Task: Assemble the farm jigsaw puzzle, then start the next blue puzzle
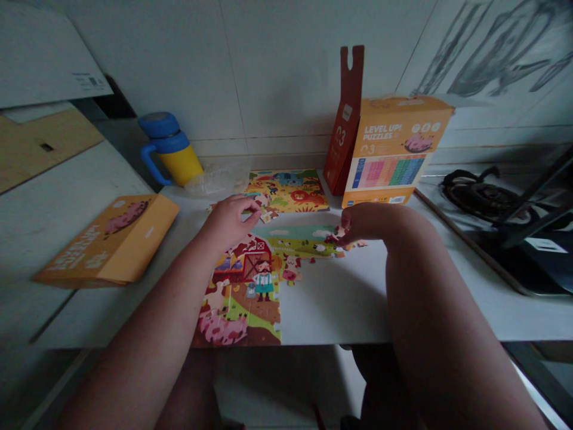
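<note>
A partly joined farm jigsaw puzzle [264,310] lies on the white table, showing a red barn, a farmer, a pink pig and a cow. Its top strip of sky and field runs to the right. At that strip's right end, my right hand [373,224] is closed on a puzzle piece [344,232], with the fingers partly hidden. My left hand [233,220] hovers by the top left of the puzzle, thumb and fingers curled together; what they hold, if anything, is hidden. Loose puzzle pieces [268,215] lie beside its fingertips.
Behind the puzzle lies a colourful animal picture [308,194]. An opened orange puzzle box [394,149] stands at the back right, and another orange box part [116,239] lies at left. A blue and yellow mug [179,158] stands near clear plastic [219,179]. Black items [487,197] sit right.
</note>
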The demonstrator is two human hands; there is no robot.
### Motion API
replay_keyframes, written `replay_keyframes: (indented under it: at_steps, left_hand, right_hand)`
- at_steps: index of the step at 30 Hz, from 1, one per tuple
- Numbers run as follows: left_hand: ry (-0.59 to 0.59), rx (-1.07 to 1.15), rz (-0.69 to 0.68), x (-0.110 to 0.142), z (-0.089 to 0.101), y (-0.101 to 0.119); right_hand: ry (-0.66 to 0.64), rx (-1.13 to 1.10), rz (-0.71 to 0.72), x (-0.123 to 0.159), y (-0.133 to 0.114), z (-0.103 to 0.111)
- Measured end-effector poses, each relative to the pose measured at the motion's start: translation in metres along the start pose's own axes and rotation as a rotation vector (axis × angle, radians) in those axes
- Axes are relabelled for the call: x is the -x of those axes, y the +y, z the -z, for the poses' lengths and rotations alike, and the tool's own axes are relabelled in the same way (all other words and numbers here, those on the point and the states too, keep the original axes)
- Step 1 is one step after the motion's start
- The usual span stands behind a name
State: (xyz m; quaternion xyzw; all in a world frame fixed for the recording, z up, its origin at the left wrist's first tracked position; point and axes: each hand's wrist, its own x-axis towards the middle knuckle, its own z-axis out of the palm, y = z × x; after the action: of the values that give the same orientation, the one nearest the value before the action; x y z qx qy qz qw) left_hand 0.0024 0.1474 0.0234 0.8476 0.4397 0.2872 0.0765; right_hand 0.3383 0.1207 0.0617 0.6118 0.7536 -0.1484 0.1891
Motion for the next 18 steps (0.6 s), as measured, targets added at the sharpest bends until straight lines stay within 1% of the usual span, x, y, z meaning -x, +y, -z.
replay_keyframes:
  at_steps: [2,3,5,7,9,10,12,14,15,16,18]
  left_hand:
    - [-0.013,0.007,0.005,0.0,-0.001,-0.001]
    - [-0.018,0.009,0.004,0.001,-0.002,-0.001]
    - [-0.024,0.01,0.0,0.001,-0.003,-0.002]
    - [-0.019,0.01,0.001,0.001,-0.003,-0.003]
    - [-0.008,0.003,0.01,0.001,-0.002,-0.004]
    - [-0.003,-0.005,0.019,0.0,-0.002,-0.005]
    - [0.007,-0.028,0.043,0.0,-0.001,-0.007]
    - [0.015,-0.058,0.067,0.0,-0.001,-0.01]
    - [0.02,-0.076,0.081,0.0,-0.001,-0.012]
    - [0.023,-0.095,0.096,0.0,-0.001,-0.015]
    - [0.034,-0.133,0.129,0.001,-0.002,-0.019]
  right_hand:
    - [0.039,0.012,0.011,-0.001,0.002,0.001]
    - [0.059,-0.017,0.003,-0.001,0.002,0.001]
    - [0.107,-0.154,-0.003,-0.002,0.002,0.002]
    - [0.158,-0.316,0.023,-0.005,0.0,0.002]
    - [0.182,-0.402,0.052,-0.008,-0.002,0.002]
    - [0.199,-0.401,0.056,-0.01,-0.002,0.002]
    - [0.279,-0.312,0.02,-0.015,0.002,0.0]
    - [0.367,-0.15,-0.075,-0.017,0.01,-0.001]
    - [0.375,-0.075,-0.135,-0.018,0.015,-0.002]
    - [0.346,-0.021,-0.19,-0.018,0.021,-0.003]
    - [0.212,0.012,-0.259,-0.017,0.03,-0.005]
